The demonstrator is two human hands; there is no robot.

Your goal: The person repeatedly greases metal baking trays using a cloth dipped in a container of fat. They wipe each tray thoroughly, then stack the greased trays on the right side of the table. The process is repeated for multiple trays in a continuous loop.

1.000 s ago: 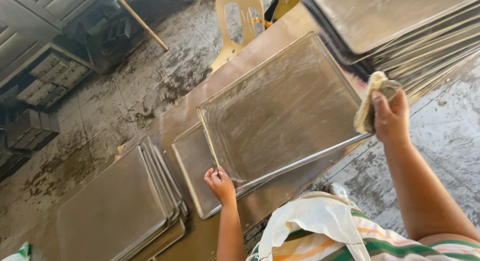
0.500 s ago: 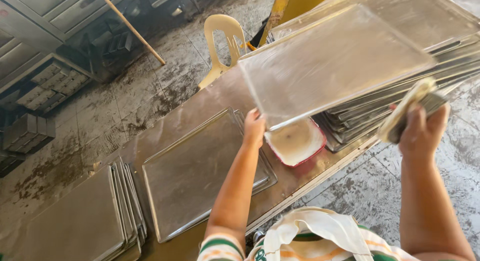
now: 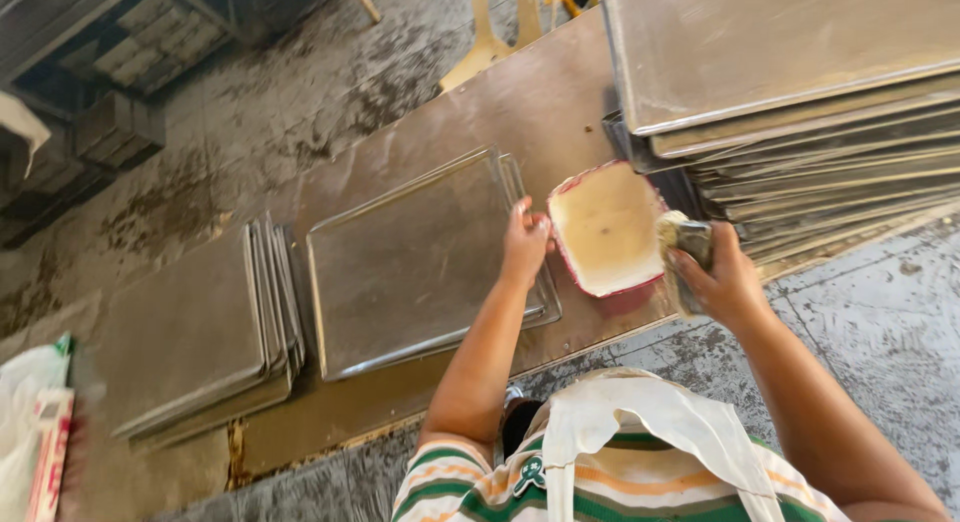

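Note:
My left hand (image 3: 525,244) rests on the right edge of a flat metal baking tray (image 3: 410,267) lying on the brown table (image 3: 520,102). My right hand (image 3: 722,278) grips a greasy cloth pad (image 3: 688,238) at the right rim of a square red tub (image 3: 607,227) filled with pale grease. A tall stack of metal trays (image 3: 800,92) rises to the right, just behind the tub.
A second, lower stack of trays (image 3: 195,327) lies at the left of the table. Dark crates (image 3: 120,72) and a yellow plastic chair (image 3: 490,42) stand on the stained concrete floor beyond. A white bag (image 3: 35,422) is at the far left.
The tray my left hand held up is now on the tall right stack. My left hand has come down to the flat tray and my right hand has dropped to the tub.

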